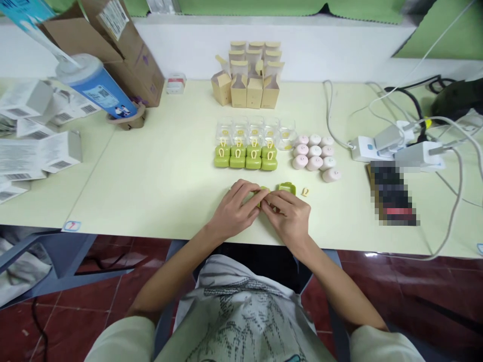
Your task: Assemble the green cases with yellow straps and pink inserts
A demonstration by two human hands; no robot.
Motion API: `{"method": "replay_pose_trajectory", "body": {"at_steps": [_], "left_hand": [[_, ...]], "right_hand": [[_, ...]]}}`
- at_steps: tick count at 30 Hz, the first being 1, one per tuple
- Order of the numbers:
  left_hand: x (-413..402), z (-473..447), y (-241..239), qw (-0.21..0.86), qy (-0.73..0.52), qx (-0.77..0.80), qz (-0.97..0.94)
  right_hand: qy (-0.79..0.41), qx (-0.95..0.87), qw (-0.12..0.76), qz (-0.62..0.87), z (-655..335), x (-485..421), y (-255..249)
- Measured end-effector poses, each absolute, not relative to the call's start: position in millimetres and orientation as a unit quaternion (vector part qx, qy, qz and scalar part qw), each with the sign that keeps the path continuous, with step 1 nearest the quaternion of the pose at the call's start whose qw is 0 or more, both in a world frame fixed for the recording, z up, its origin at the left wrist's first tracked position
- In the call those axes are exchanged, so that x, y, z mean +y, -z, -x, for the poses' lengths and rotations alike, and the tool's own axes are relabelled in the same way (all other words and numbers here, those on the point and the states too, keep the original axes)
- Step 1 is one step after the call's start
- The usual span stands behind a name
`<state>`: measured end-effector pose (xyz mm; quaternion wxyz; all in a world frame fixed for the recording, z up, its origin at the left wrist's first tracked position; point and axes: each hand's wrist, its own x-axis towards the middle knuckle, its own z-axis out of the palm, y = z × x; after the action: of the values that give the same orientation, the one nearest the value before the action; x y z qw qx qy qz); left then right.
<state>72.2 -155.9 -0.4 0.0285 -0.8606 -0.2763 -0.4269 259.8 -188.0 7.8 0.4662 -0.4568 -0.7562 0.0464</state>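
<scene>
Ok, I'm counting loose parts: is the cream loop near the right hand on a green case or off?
Off: the cream loop lies by itself on the table, near the right hand.

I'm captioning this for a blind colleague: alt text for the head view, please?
A person's left hand and right hand hold a small green piece at a pale table. Beyond them are rows of green cases, clear containers, pink and white pieces, and small cardboard boxes.

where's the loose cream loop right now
In the head view, the loose cream loop lies on the table, right of the open green piece by the right hand, below the pale round pots.
</scene>
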Motion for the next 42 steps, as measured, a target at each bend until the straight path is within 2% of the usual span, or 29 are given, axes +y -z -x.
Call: {"method": "replay_pose_trajectory", "body": {"at_steps": [4,9,13,17,22,25,28,36,39,42], "left_hand": [[-155.4,-73.1,-1.9,0.036,0.440,-0.272,0.855],[-156.1,-72.9,-1.4,0.037,0.438,-0.263,0.859],[-156.5,-72.0,-0.6,0.035,0.449,-0.258,0.855],[-155.8,-71.4,-3.5,0.024,0.471,-0.286,0.834],[-155.4,-72.5,-8.2,0.008,0.501,-0.288,0.816],[-155.6,-71.9,-10.2,0.010,0.499,-0.272,0.823],[-155.6,-70.7,-11.2,0.004,0.498,-0.257,0.828],[-156.6,-75.4,-11.8,-0.002,0.500,-0.208,0.841],[-159.7,-74.5,-16.9,-0.062,0.532,-0.226,0.814],[-165.1,-73.7,-23.7,-0.191,0.524,-0.306,0.772]], "right_hand": [[-0.048,-0.738,0.485,0.466,-255.1,-190.3,-5.6],[-0.051,-0.766,0.446,0.459,-258.5,-189.7,-8.2],[-0.079,-0.745,0.470,0.467,-258.8,-189.4,-9.2],[-0.181,-0.728,0.484,0.451,-263.4,-188.1,-16.2],[-0.347,-0.591,0.508,0.522,-274.8,-182.6,-27.4],[-0.444,-0.561,0.488,0.500,-279.8,-179.1,-31.7],[-0.477,-0.562,0.460,0.494,-283.3,-176.8,-35.7],[-0.497,-0.558,0.452,0.487,-284.2,-175.8,-39.8],[-0.508,-0.556,0.467,0.464,-281.4,-179.8,-42.0],[-0.508,-0.557,0.501,0.425,-276.6,-184.5,-45.4]]}}
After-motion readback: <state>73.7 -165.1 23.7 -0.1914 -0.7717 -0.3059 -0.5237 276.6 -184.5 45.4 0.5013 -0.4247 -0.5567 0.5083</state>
